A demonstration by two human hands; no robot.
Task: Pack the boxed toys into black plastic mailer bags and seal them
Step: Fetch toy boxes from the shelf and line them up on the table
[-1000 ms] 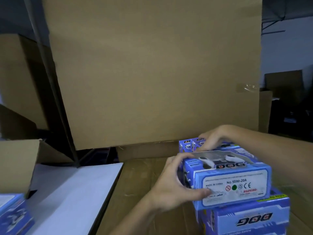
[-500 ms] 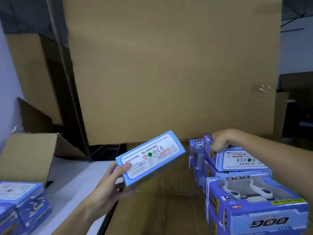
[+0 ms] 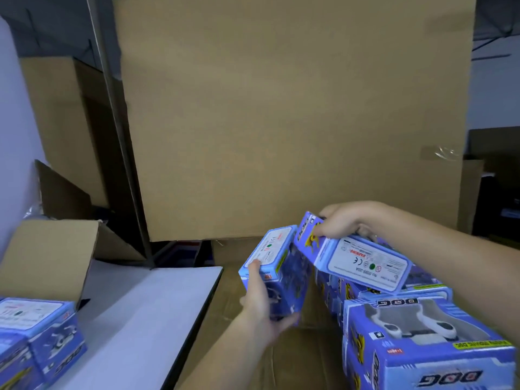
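— Two hands, two blue toy boxes in them; how does the lot read from the left?

— Item one, at 8 o'clock: stacked boxes, blue, on the white desk, white label panels facing up. Just behind them, an open brown carton with one flap raised.

— And the middle of the frame?

— Item two, at 6 o'clock: left hand, its fingers curled under the near end of the left box, thumb lying along the near-left edge. That box stands on end, white label turned up and to the left, held above a brown cardboard surface.

— The other hand?

— Item three, at 3 o'clock: right hand, fingers wrapped over the far end of the right box. This one lies tilted, far end higher, label panel up with the print upside down. Its upper left corner sits just beside the left box; whether they touch cannot be told.

— Anything beneath it?

— Item four, at 4 to 5 o'clock: a pile of boxes, "DOG" printed on the nearest, a white toy showing through its window. Behind everything, at 12 o'clock, a tall cardboard wall.
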